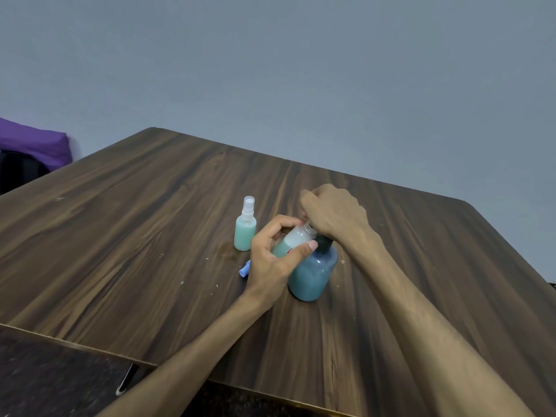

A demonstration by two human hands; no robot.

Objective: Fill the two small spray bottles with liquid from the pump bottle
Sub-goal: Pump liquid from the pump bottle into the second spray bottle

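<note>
A small spray bottle [245,228] with a white spray top stands upright on the wooden table [120,236], mostly full of green liquid. My left hand [272,260] grips a second small bottle [293,240], tilted, its open neck up toward the right and green liquid in its lower part. My right hand [334,213] is curled over the pump head of the blue pump bottle [313,272], whose dark collar shows under the wrist. The pump head and nozzle are hidden by my right hand. A small blue cap [244,269] lies on the table by my left hand.
Small pale crumbs are scattered on the table around the bottles. A purple cloth [33,142] over a dark object sits off the table's far left. A grey wall stands behind. The table's near edge runs across the lower left.
</note>
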